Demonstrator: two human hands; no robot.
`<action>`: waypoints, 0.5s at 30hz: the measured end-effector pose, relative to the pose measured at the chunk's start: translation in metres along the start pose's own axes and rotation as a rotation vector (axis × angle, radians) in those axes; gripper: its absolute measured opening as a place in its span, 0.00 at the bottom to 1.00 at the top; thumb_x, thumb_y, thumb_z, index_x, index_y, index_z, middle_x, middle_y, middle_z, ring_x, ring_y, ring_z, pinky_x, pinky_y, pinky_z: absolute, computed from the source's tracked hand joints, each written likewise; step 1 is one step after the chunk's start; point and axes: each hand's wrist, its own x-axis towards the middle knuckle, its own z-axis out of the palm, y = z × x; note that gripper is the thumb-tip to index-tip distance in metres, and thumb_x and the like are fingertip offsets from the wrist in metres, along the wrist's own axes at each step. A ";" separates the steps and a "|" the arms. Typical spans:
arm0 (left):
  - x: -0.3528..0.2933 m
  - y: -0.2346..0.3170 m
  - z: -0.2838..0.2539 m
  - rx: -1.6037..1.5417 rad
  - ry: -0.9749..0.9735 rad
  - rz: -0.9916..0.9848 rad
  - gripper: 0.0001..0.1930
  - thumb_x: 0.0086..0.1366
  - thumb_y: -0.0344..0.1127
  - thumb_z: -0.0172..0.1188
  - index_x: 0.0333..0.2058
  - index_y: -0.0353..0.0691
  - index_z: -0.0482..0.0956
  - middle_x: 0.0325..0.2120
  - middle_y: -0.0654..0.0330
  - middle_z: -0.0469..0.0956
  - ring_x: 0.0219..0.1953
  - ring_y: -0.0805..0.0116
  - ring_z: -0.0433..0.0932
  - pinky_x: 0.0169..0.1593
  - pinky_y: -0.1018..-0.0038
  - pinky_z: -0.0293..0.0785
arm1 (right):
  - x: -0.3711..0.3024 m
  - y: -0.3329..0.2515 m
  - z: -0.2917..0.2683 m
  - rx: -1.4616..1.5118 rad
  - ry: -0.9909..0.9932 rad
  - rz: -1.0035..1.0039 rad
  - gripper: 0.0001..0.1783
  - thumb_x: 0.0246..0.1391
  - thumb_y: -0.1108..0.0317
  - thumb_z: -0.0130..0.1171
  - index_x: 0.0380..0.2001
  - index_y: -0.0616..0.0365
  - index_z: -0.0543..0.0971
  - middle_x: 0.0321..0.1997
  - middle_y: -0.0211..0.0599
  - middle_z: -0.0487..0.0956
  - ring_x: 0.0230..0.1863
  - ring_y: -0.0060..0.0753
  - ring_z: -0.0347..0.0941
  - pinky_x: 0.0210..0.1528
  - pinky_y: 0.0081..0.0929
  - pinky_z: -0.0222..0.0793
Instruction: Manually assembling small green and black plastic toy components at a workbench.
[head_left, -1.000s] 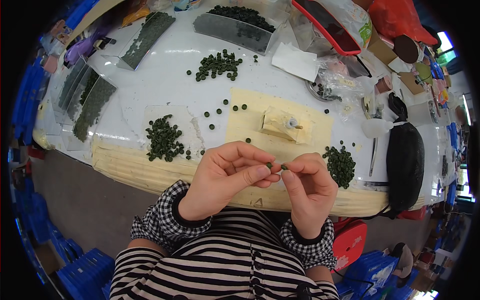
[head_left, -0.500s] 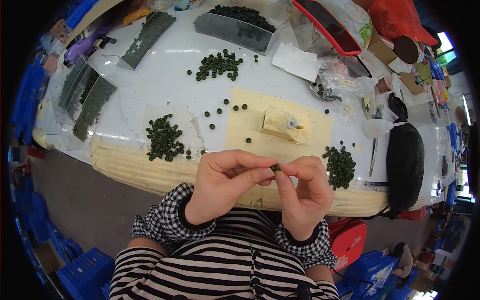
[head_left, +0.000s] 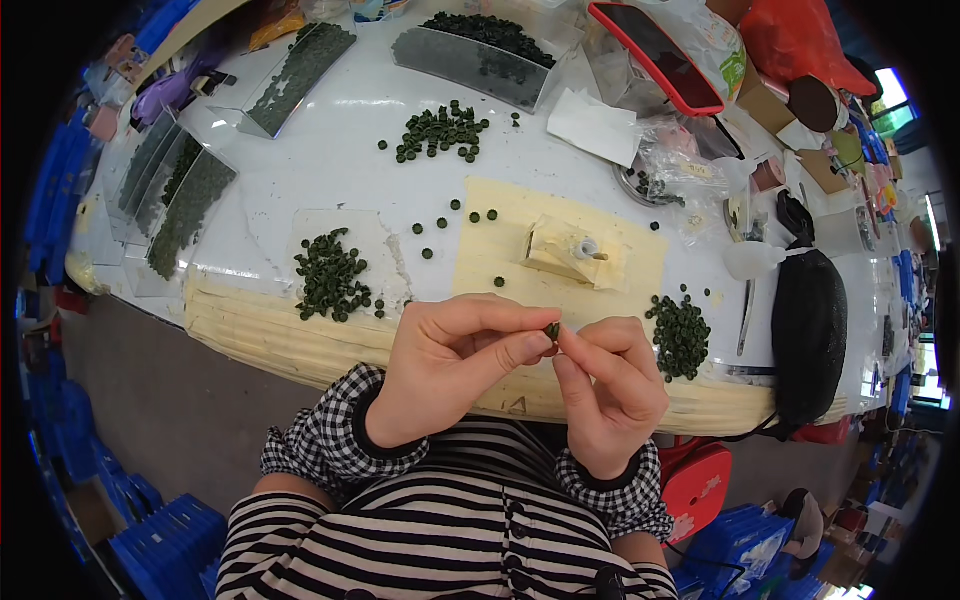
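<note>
A small dark green round piece [head_left: 552,331] is pinched between the thumb and index finger of my left hand [head_left: 450,355], just above the table's front edge. My right hand [head_left: 615,390] is close beside it. Its index fingertip touches or nearly touches the piece from the right, while its thumb is lower and apart, the other fingers loosely curled. Beyond my hands, a tape-wrapped block [head_left: 560,252] with a short upright pin stands on a yellowish sheet [head_left: 485,250]. Similar green pieces form a heap [head_left: 335,280] on the left and another heap [head_left: 682,335] on the right.
Farther back lie a third heap [head_left: 440,132] and clear bins [head_left: 475,65] of green pieces. A red-cased phone [head_left: 655,55], a white paper [head_left: 593,125], plastic bags and a black pouch [head_left: 808,330] crowd the right side. Padding [head_left: 280,335] covers the front edge.
My right thumb has moved down, away from the green piece, and the right fingers have loosened. My left hand keeps its pinch, with the piece raised slightly.
</note>
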 end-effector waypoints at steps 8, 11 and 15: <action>0.001 0.002 0.000 -0.084 0.017 -0.016 0.10 0.62 0.20 0.60 0.43 0.30 0.81 0.39 0.53 0.81 0.41 0.71 0.81 0.48 0.78 0.79 | 0.000 -0.002 -0.002 0.050 -0.025 0.035 0.18 0.42 0.84 0.66 0.40 0.61 0.84 0.32 0.34 0.79 0.33 0.30 0.70 0.36 0.23 0.65; 0.000 -0.001 -0.002 -0.012 0.006 0.040 0.09 0.62 0.20 0.60 0.42 0.30 0.81 0.38 0.54 0.82 0.41 0.71 0.81 0.47 0.78 0.79 | 0.000 -0.002 -0.003 0.057 -0.025 0.034 0.19 0.42 0.84 0.66 0.41 0.61 0.84 0.32 0.34 0.78 0.33 0.30 0.70 0.36 0.23 0.65; 0.002 -0.003 -0.005 0.232 0.005 0.178 0.09 0.61 0.19 0.60 0.40 0.30 0.82 0.34 0.56 0.82 0.39 0.72 0.81 0.44 0.79 0.79 | -0.001 -0.001 -0.002 0.061 -0.033 0.049 0.19 0.42 0.84 0.65 0.42 0.61 0.84 0.32 0.35 0.78 0.33 0.30 0.70 0.36 0.23 0.65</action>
